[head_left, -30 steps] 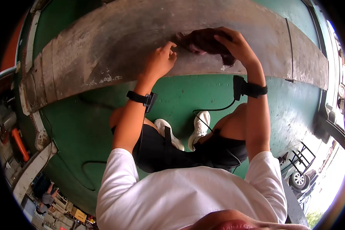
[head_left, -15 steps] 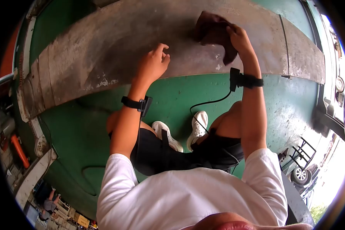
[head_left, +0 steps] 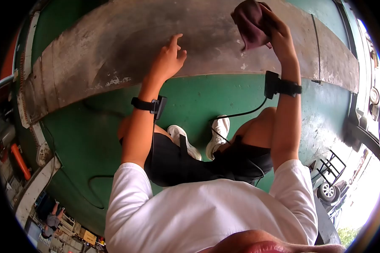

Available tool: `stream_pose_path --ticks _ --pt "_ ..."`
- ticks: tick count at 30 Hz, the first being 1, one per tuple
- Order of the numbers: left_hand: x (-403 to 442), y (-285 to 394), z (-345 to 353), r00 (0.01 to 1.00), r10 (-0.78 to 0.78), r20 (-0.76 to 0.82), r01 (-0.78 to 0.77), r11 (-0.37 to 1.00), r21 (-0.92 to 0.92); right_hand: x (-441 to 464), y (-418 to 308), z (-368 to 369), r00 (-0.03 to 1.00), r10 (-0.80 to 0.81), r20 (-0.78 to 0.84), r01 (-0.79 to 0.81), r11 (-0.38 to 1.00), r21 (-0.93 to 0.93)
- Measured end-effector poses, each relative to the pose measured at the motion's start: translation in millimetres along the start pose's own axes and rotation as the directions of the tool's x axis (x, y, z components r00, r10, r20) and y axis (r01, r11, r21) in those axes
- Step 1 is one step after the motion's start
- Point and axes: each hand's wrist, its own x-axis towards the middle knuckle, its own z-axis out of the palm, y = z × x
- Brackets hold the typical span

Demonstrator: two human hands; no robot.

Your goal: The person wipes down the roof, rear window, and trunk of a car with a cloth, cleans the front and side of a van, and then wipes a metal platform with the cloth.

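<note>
My right hand [head_left: 279,30] grips a dark maroon cloth [head_left: 251,25] by its right side. The cloth hangs bunched toward the left, over the far part of a long, worn grey-brown panel [head_left: 126,46]. Near the panel's middle is my left hand [head_left: 169,61], with nothing in it. Its index finger points forward and the thumb stands apart; the other fingers are partly hidden. Whether the left hand touches the panel I cannot tell. Scuffed pale patches mark the panel's near edge.
Green floor [head_left: 190,97] lies under my white shoes [head_left: 218,130]. A black cable [head_left: 245,113] runs from my right wrist strap. To the left is an orange cylinder [head_left: 20,161]; another person [head_left: 52,220] is at lower left. A wheel [head_left: 327,192] stands at right.
My right hand has moved away from me and slightly right, taking the cloth along. The cloth's folds have changed shape. My left hand has shifted slightly forward, its index finger straighter.
</note>
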Motion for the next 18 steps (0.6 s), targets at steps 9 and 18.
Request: stream_pose_path --ticks 9,18 --pt "1 2 8 0.999 0.029 -0.027 -0.028 0.998 0.062 15 36 -21 0.999 -0.005 0.032 0.012 0.969 -0.246" --pt "4 2 9 0.981 0.142 -0.133 -0.133 0.988 0.074 10 22 24 0.965 -0.220 0.144 0.256 0.911 -0.324"
